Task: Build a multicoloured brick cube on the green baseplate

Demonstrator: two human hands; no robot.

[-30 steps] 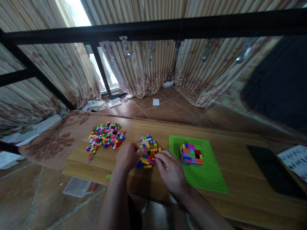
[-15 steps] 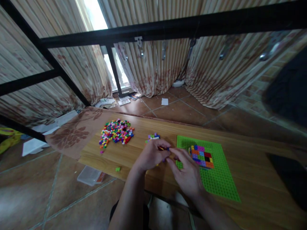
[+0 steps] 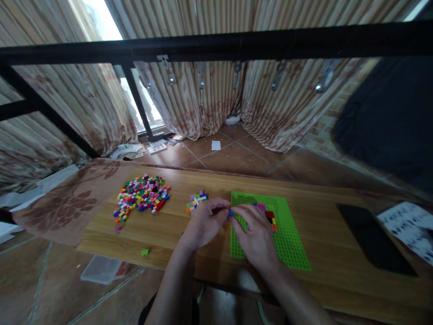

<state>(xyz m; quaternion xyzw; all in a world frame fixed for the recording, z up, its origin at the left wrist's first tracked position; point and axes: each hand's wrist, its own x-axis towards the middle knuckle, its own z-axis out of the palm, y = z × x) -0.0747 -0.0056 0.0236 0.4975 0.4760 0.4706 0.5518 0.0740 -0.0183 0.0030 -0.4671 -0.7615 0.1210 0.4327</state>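
Note:
A small blue toy brick (image 3: 231,212) shows between the fingertips of both hands, over the left edge of a green studded baseplate (image 3: 292,234). My left hand (image 3: 206,224) pinches it from the left, fingers curled. From the other side, my right hand (image 3: 257,232) closes its thumb and forefinger on it. Behind my right hand, partly hidden, a block of multicoloured bricks (image 3: 270,216) stands on the baseplate. Just beyond my left hand lies a smaller group of bricks (image 3: 196,201), with white, yellow, blue and purple pieces.
A large heap of loose bricks (image 3: 142,194) covers the left part of the wooden table (image 3: 162,246). One green brick (image 3: 145,252) lies near the front edge. On the right is a flat black object (image 3: 375,239) beside a printed sheet (image 3: 409,228). A clear plastic box (image 3: 101,269) sits below, at left.
The view has turned to the right, bringing the printed sheet into sight. My hands now sit against the baseplate's left part, covering more of the brick block, and the blue brick shows more clearly.

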